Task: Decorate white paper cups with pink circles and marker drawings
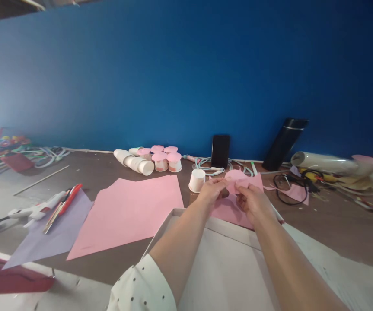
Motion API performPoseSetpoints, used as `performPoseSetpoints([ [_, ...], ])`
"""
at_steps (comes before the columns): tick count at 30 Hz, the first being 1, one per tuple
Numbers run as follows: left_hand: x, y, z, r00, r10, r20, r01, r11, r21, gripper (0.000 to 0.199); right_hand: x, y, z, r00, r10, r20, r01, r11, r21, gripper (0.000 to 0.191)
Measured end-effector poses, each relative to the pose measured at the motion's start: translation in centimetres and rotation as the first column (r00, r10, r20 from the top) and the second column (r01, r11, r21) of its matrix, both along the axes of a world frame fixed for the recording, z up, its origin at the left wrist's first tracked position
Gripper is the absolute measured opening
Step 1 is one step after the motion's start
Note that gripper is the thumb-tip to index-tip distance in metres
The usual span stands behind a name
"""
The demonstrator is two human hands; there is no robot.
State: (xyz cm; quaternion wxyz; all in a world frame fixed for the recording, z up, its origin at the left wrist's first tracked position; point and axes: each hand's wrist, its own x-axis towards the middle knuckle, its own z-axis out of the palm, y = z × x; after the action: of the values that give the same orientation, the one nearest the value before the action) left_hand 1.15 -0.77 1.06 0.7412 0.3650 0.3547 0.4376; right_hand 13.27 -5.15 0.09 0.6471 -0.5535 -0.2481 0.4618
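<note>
My left hand and my right hand are close together over the desk. Their fingertips pinch a piece of pink paper with a rounded upper edge. More pink paper lies beneath the hands, partly covered by them. Just left of my left hand a white paper cup stands upside down. Farther back are several upturned cups topped with pink paper discs. Beside these, a stack of white paper cups lies on its side.
A large pink sheet and a lilac sheet lie at left, with a red utility knife and a white glue gun. A phone and black flask lean on the blue wall. A white box sits below my arms.
</note>
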Motion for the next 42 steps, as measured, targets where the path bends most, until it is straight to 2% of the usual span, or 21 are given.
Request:
performPoseSetpoints([
  [6,0.0,0.6,-0.5,0.994,0.068,0.091,-0.061,0.995,-0.078,0.025,-0.9,-0.2,0.4,0.995,0.101,-0.003,-0.101,0.994,0.037,0.024],
  [17,-0.1,0.4,0.4,0.982,0.147,0.115,-0.116,0.964,-0.238,0.013,-0.7,0.0,-0.3,0.981,0.194,-0.029,-0.189,0.975,0.117,0.032],
  [22,-0.2,0.3,0.6,0.976,0.166,0.144,-0.128,0.961,-0.243,0.012,-0.8,-0.2,-0.2,0.971,0.231,-0.057,-0.222,0.966,0.136,0.037],
  [27,-0.3,0.3,0.8,0.980,0.158,0.125,-0.125,0.964,-0.235,0.016,-1.0,-0.3,0.4,0.978,0.184,-0.096,-0.172,0.978,0.121,0.027],
  [34,-0.1,0.2,0.3,0.991,0.069,0.111,-0.048,0.983,-0.178,0.010,-0.8,-0.3,0.4,0.970,0.196,-0.146,-0.177,0.975,0.133,0.031],
  [39,0.1,-0.1,0.5,0.979,0.077,0.187,-0.038,0.978,-0.206,0.011,-0.8,-0.4,0.3,0.955,0.234,-0.182,-0.206,0.965,0.162,0.028],
  [42,-0.1,-0.1,0.7,0.982,0.083,0.170,-0.044,0.974,-0.221,0.015,-0.9,-0.3,0.4,0.948,0.221,-0.229,-0.186,0.969,0.165,0.025],
])
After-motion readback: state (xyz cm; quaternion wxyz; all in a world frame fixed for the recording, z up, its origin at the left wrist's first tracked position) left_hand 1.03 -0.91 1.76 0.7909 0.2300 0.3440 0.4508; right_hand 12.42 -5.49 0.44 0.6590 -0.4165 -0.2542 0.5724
